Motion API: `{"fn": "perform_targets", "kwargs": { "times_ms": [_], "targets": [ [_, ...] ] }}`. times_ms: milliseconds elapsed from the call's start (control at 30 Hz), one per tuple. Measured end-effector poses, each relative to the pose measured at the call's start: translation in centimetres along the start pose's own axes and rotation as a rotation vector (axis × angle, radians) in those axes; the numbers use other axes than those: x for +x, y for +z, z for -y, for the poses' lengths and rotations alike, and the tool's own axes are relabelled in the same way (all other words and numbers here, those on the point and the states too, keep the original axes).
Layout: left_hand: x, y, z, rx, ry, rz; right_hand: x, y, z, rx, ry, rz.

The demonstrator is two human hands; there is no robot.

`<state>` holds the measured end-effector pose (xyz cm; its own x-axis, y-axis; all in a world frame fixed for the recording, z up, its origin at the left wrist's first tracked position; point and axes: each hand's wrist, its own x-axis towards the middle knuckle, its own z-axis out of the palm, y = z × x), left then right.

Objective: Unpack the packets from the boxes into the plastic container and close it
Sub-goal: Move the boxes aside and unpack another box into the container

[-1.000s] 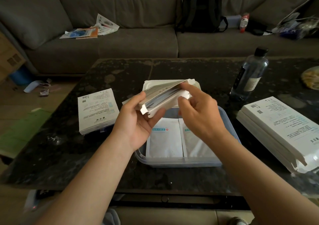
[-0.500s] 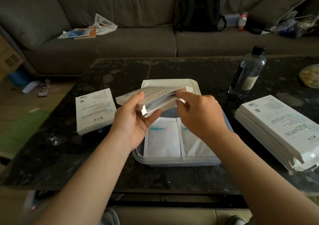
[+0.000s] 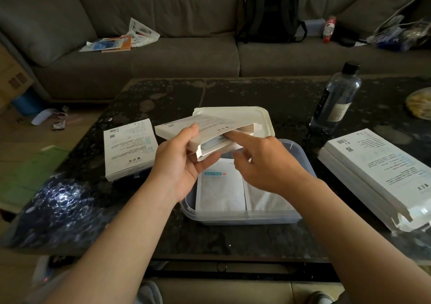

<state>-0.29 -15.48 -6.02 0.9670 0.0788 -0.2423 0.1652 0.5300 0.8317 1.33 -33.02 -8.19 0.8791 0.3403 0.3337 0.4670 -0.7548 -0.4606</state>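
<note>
My left hand grips a flat white box with its open end facing right, held above the clear plastic container. My right hand reaches its index finger into the open end, where packets show inside; the other fingers are loosely curled. Two white packets lie flat in the container. The container's white lid lies on the table just behind it.
Another white box lies on the dark table to the left. A stack of white boxes sits at the right. A water bottle stands at the back right. A grey sofa with a backpack is behind.
The box has dropped a little and levelled out. My right hand has opened from a pinch at the box end to an index finger pushed into the opening.
</note>
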Motion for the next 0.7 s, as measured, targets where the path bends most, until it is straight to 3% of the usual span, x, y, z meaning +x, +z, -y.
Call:
{"fn": "perform_targets", "kwargs": {
  "times_ms": [300, 600, 700],
  "targets": [
    [-0.1, -0.4, -0.2, 0.051, -0.011, 0.01, 0.0, 0.1, 0.2, -0.013, -0.105, -0.186],
    [-0.1, -0.4, -0.5, 0.063, 0.007, 0.009, 0.1, -0.3, 0.2, -0.031, -0.048, -0.211],
    [-0.1, -0.5, -0.6, 0.047, -0.008, 0.013, 0.1, -1.0, 0.1, 0.06, -0.044, -0.171]
  ]
}}
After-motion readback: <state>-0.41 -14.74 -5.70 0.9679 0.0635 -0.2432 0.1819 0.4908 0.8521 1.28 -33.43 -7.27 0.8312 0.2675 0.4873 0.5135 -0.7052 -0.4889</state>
